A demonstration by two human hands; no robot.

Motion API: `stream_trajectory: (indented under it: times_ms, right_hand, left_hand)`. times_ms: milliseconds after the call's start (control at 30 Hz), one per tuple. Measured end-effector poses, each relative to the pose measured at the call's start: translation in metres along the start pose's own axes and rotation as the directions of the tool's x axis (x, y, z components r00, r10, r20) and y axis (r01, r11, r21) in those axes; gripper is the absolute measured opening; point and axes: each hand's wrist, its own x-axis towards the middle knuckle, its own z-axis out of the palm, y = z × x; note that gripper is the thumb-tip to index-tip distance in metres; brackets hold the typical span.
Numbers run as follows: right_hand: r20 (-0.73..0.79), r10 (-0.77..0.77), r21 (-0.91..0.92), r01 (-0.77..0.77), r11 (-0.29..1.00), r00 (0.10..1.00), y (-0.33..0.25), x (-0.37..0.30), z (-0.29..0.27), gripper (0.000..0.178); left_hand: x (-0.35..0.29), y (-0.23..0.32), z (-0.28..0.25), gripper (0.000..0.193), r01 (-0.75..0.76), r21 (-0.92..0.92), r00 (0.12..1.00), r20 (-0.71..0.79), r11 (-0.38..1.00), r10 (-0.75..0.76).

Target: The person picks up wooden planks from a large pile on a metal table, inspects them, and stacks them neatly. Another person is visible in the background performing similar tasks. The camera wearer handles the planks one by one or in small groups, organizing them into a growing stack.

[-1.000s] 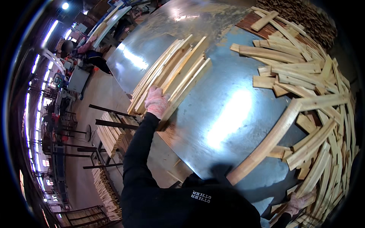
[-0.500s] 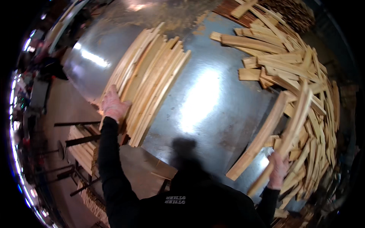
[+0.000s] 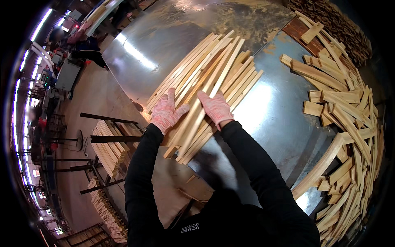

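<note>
Long pale wooden strips [image 3: 187,68] lie side by side as a batch on the metal table. My left hand [image 3: 166,113], in a pinkish knit glove, rests on the batch's near left part with fingers stretched and thumb apart. Close beside it, my right hand [image 3: 216,109], gloved alike, grips wooden strips [image 3: 191,125] that lie slanted across the top of the batch. Its thumb side is against them; part of its grip is hidden. The near ends of these strips jut past the table's edge, toward me.
A jumbled heap of wooden pieces [image 3: 345,119] covers the right side of the metal table [image 3: 273,123]. A dark metal rack [image 3: 115,139] holding stacked strips stands at the left. Beyond it are machines and a person [image 3: 88,49]. More stacked wood [image 3: 333,24] is at the far right.
My right hand has come from the heap on the right to the batch, bringing wooden strips that now lie slanted on it. My left hand stays at the batch. The view has shifted.
</note>
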Motion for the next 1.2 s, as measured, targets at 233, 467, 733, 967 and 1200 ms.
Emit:
stream_trajectory:
  times_ms: [233,467,733,967,1200]
  right_hand:
    - [-0.034,0.028,0.166,-0.022,0.986,0.999,0.044,-0.012,-0.013,0.086]
    - [-0.595,0.2,-0.133,-0.34,0.931,0.778,0.15,-0.166,-0.245,0.082]
    - [-0.865,0.325,-0.006,-0.654,0.756,0.383,0.3,-0.245,-0.309,0.114]
    - [-0.268,0.063,-0.069,-0.084,0.994,0.961,0.315,-0.297,-0.327,0.078]
    - [-0.556,-0.556,-0.831,-0.433,0.351,0.617,0.337,-0.232,-0.631,0.094]
  left_hand:
    - [0.006,-0.001,0.007,0.118,-0.038,0.052,0.999,0.005,0.998,0.038]
    - [-0.028,0.034,-0.005,0.091,-0.171,0.232,0.89,-0.38,0.957,0.251]
    - [-0.145,0.295,0.103,0.077,-0.424,-0.727,0.709,0.104,0.54,0.697]
    - [-0.228,0.423,0.239,0.072,0.364,-0.917,0.602,0.363,0.159,0.711]
    - [-0.265,0.444,0.256,0.061,0.696,-0.714,0.628,0.551,-0.079,0.549]
